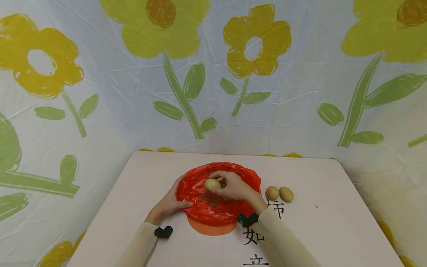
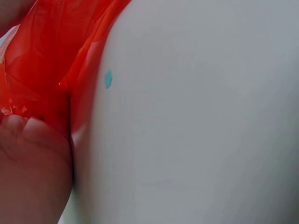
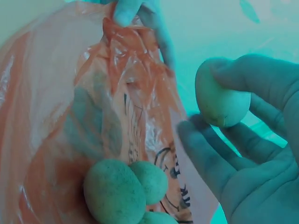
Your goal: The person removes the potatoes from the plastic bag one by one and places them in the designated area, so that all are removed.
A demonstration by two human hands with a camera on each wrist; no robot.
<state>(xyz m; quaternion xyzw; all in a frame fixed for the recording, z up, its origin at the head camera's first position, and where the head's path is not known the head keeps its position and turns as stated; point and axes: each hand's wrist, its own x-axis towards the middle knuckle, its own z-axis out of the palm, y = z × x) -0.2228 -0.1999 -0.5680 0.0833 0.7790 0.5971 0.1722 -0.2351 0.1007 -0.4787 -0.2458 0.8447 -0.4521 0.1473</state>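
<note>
A red plastic bag (image 1: 200, 213) lies spread wide on the table, its mouth facing up. My left hand (image 1: 171, 200) holds its left rim; the right wrist view shows that hand's thumb (image 3: 125, 13) pinching the gathered plastic. Above the bag's mouth, my right hand (image 1: 233, 186) grips a yellow-green oval fruit (image 1: 212, 184) between thumb and fingers. Seen from the right wrist, this fruit (image 3: 219, 95) is smooth and egg-shaped. Inside the bag sit several more oval fruits (image 3: 114, 191) with speckled skin. The left wrist view has only the bag (image 2: 46, 60) and part of the left palm (image 2: 35, 172).
To the bag's right, two oval fruits, one with a reddish patch (image 1: 272, 193) and one plain (image 1: 286, 194), lie side by side on the pale table (image 1: 320, 230). Black characters (image 1: 253, 236) and an orange shape (image 1: 211, 228) are printed on its top. A flower-patterned cloth (image 1: 213, 126) hangs behind.
</note>
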